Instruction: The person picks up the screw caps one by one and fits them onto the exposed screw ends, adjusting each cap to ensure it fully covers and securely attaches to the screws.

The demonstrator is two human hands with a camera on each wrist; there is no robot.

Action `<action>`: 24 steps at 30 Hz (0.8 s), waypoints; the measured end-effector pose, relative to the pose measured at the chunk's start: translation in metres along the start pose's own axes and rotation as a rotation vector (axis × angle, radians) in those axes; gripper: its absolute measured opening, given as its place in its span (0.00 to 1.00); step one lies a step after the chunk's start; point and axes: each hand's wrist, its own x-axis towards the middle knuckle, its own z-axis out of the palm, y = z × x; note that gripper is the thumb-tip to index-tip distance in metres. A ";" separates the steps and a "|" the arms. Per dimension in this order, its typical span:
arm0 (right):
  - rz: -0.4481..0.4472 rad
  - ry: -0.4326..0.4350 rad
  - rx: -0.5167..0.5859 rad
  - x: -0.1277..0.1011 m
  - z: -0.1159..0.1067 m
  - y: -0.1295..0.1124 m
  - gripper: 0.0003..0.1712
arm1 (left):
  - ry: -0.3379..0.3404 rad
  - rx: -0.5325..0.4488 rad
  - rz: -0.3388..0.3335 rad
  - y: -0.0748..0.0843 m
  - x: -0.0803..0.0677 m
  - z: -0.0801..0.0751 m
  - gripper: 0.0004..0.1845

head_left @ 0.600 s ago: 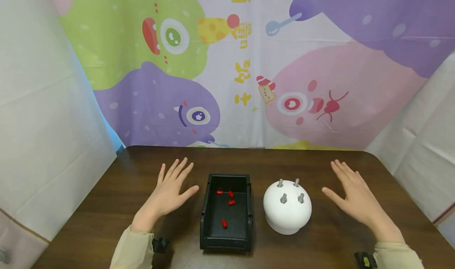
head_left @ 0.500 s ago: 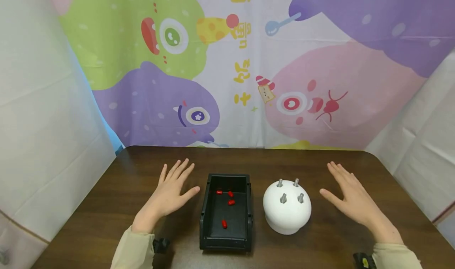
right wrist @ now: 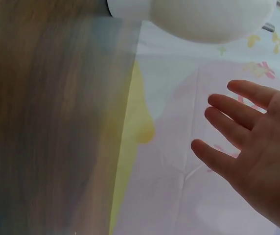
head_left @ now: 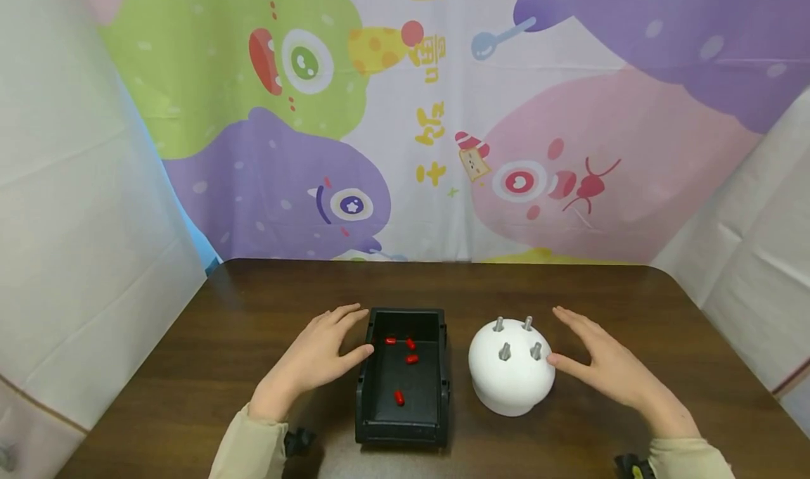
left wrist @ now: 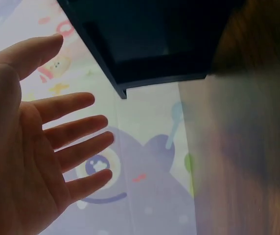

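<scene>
In the head view my left hand (head_left: pixel 310 359) hovers at the left side of a black open-front bin (head_left: pixel 405 433), its thumb tip close to the bin's wall. Several small red capsule-like pieces (head_left: pixel 412 359) lie on the bin's floor. To the right stands a white rounded object (head_left: pixel 511 384) with several grey metal bolts (head_left: pixel 504 352) sticking up from its top. My right hand (head_left: pixel 610 366) is beside it, the thumb tip overlapping its right edge in this view. Both wrist views show relaxed fingers (left wrist: pixel 76 132) with nothing held; the white object (right wrist: pixel 213 19) appears above the right hand.
Everything stands on a dark brown wooden table (head_left: pixel 304 282). A printed cartoon curtain (head_left: pixel 430 233) hangs behind its far edge. White cloth walls (head_left: pixel 88 183) rise at both sides. The bin stands left of the white object, a narrow gap between them.
Both hands have moved inward, the left toward the bin and the right toward the white object. Their fingers have dropped slightly. The bin, red pieces and white object stay where they were.
</scene>
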 end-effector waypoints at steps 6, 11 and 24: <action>-0.019 -0.024 0.033 0.003 0.005 -0.005 0.43 | 0.006 0.029 0.058 0.009 0.002 0.004 0.29; -0.036 -0.023 0.070 0.004 0.009 -0.006 0.45 | 0.015 0.061 0.129 0.017 0.005 0.009 0.27; -0.077 -0.043 0.155 0.016 0.013 -0.022 0.48 | -0.082 0.090 0.233 0.034 0.009 0.020 0.21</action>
